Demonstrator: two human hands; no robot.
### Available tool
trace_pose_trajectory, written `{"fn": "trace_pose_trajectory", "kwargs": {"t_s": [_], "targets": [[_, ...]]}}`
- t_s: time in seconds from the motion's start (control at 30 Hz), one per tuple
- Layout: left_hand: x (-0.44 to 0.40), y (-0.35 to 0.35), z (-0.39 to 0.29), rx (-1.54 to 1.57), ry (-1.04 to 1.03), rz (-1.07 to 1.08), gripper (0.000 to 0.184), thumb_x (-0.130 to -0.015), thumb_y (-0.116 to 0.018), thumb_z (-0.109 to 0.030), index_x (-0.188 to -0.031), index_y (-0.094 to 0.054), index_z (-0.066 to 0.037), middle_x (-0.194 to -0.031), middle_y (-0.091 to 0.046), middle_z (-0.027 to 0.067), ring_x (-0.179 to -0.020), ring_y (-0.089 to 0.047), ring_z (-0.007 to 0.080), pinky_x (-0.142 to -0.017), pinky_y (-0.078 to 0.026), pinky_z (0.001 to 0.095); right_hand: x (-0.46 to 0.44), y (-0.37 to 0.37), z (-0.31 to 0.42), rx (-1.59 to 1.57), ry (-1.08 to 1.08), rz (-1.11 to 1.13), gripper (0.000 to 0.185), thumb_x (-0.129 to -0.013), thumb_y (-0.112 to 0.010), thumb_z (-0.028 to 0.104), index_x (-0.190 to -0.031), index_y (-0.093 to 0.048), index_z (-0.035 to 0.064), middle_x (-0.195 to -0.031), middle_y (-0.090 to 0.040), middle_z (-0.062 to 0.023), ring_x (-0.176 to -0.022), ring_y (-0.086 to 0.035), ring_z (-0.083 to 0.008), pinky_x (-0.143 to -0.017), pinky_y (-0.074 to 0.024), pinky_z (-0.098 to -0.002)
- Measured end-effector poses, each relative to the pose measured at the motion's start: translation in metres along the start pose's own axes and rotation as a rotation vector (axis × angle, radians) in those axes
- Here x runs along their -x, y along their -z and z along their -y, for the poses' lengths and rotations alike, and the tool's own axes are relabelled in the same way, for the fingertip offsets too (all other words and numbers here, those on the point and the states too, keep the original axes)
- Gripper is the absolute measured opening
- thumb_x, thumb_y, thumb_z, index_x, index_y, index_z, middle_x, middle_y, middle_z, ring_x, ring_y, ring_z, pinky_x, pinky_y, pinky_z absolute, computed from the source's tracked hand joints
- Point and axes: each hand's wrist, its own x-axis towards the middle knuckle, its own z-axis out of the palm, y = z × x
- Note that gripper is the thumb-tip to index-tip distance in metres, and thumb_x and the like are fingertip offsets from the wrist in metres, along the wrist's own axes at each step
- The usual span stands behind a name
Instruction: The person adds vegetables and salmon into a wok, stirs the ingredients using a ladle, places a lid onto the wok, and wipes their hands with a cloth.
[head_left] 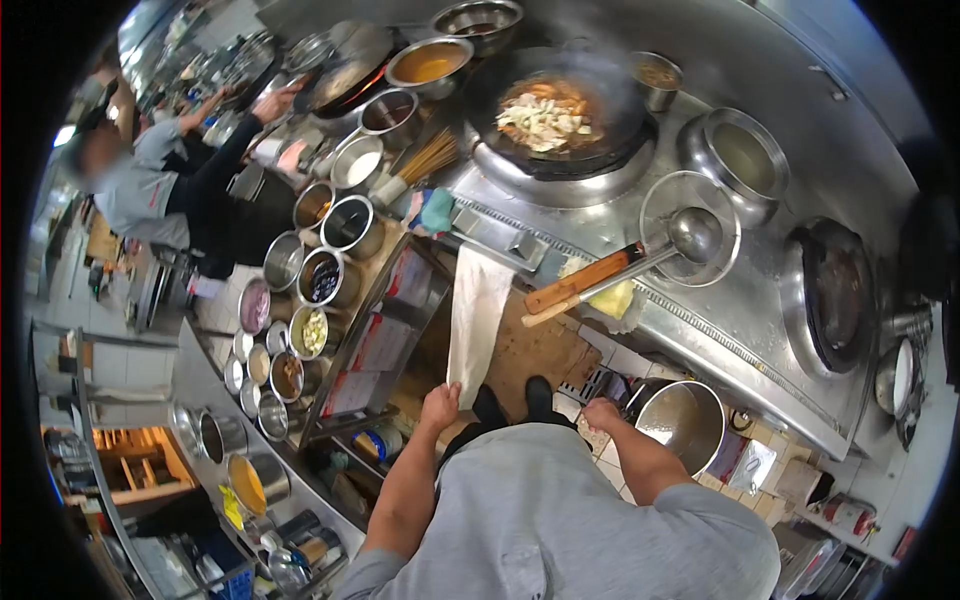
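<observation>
My left hand is closed on the lower end of a long whitish cloth, which stretches up to the stove's front edge. My right hand is low on the right, beside a large metal pot; its fingers are too small to read, and whether it touches the pot's handle is unclear. Sliced white and orange food steams in a black wok. A wooden-handled ladle and a round strainer lie on the steel stove top.
Many metal containers of ingredients stand on the left, among them a dark-filled one. A bamboo brush lies beside a coloured cloth. A second wok sits at the right. Another person works at the upper left.
</observation>
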Motion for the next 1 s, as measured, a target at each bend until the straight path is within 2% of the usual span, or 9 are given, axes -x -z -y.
{"fn": "trace_pose_trajectory", "kwargs": {"t_s": [0.27,0.47,0.6,0.7,0.83,0.87,0.93,0.97,1.0], "targets": [[0.037,0.006,0.010,0.146,0.249,0.023,0.041,-0.095,-0.055,-0.043,-0.107,-0.067,-0.005,-0.103,-0.068,0.0257,-0.100,-0.064,0.0425,-0.086,-0.049,0.0484,-0.032,-0.013,0.004,-0.061,-0.084,0.040,0.020,-0.086,-0.061,0.021,-0.079,-0.064,0.0031,-0.062,-0.063,-0.0116,-0.048,-0.061,-0.0218,-0.041,-0.0489,-0.0372],[0.102,-0.014,0.092,0.113,0.472,0.076,0.033,-0.090,-0.063,-0.034,-0.105,-0.067,-0.005,-0.099,-0.070,0.0228,-0.100,-0.066,0.0395,-0.087,-0.052,0.0449,-0.028,-0.013,0.034,-0.196,-0.076,0.045,0.020,-0.087,-0.055,0.021,-0.078,-0.063,0.0047,-0.062,-0.059,-0.0065,-0.048,-0.057,-0.0183,-0.041,-0.0459,-0.0386],[0.150,-0.014,0.136,0.235,0.587,0.068,0.029,-0.089,-0.061,-0.030,-0.100,-0.068,-0.004,-0.098,-0.071,0.0200,-0.097,-0.067,0.0385,-0.085,-0.052,0.0445,-0.027,-0.004,0.070,0.139,-0.082,0.127,0.029,-0.085,-0.051,0.021,-0.071,-0.068,0.0022,-0.064,-0.066,-0.0125,-0.053,-0.064,-0.0239,-0.049,-0.0509,-0.0482],[0.175,0.004,0.125,0.338,0.725,0.063,0.033,-0.089,-0.060,-0.033,-0.099,-0.068,-0.003,-0.097,-0.072,0.0187,-0.096,-0.067,0.0371,-0.084,-0.052,0.0439,-0.113,-0.051,0.023,0.525,0.236,0.141,0.032,-0.085,-0.049,0.021,-0.072,-0.071,0.0016,-0.067,-0.069,-0.0166,-0.059,-0.069,-0.0250,-0.060,-0.0552,-0.0434],[0.202,-0.029,0.174,0.274,0.572,-0.028,0.035,-0.092,-0.060,-0.036,-0.099,-0.069,-0.003,-0.094,-0.072,0.0184,-0.093,-0.068,0.0332,-0.082,-0.052,0.0414,-0.100,-0.056,0.125,1.118,0.833,0.065,0.020,-0.078,-0.061,0.022,-0.080,-0.076,0.0088,-0.081,-0.072,-0.0145,-0.077,-0.072,-0.0299,-0.068,-0.0561,-0.0429],[0.201,-0.036,0.182,0.257,0.567,-0.037,0.035,-0.092,-0.061,-0.036,-0.098,-0.070,-0.002,-0.094,-0.072,0.0185,-0.092,-0.069,0.0320,-0.082,-0.052,0.0406,-0.153,-0.100,0.098,0.883,0.722,-0.062,0.018,-0.075,-0.064,0.021,-0.081,-0.076,0.0109,-0.090,-0.073,-0.0130,-0.087,-0.071,-0.0324,-0.070,-0.0566,-0.0453],[0.194,-0.036,0.188,0.418,0.671,-0.031,0.033,-0.093,-0.062,-0.033,-0.097,-0.070,-0.002,-0.095,-0.071,0.0189,-0.091,-0.068,0.0314,-0.082,-0.052,0.0404,-0.133,-0.094,0.166,1.252,0.946,0.063,0.019,-0.074,-0.062,0.017,-0.081,-0.077,0.0087,-0.089,-0.073,-0.0140,-0.084,-0.070,-0.0324,-0.075,-0.0568,-0.0458],[0.192,-0.037,0.204,0.441,0.648,-0.035,0.031,-0.093,-0.063,-0.032,-0.097,-0.070,-0.002,-0.096,-0.072,0.0188,-0.092,-0.069,0.0307,-0.082,-0.051,0.0403,-0.151,-0.114,0.171,0.955,0.673,0.070,0.019,-0.073,-0.062,0.019,-0.079,-0.077,0.0075,-0.089,-0.073,-0.0152,-0.085,-0.070,-0.0330,-0.076,-0.0565,-0.0446],[0.188,-0.037,0.220,0.459,0.625,-0.037,0.030,-0.093,-0.063,-0.030,-0.097,-0.070,-0.001,-0.097,-0.072,0.0187,-0.093,-0.069,0.0300,-0.081,-0.051,0.0402,-0.150,-0.117,0.187,0.940,0.779,0.040,0.020,-0.072,-0.061,0.019,-0.079,-0.077,0.0077,-0.090,-0.073,-0.0155,-0.087,-0.070,-0.0338,-0.077,-0.0562,-0.0440]]}}
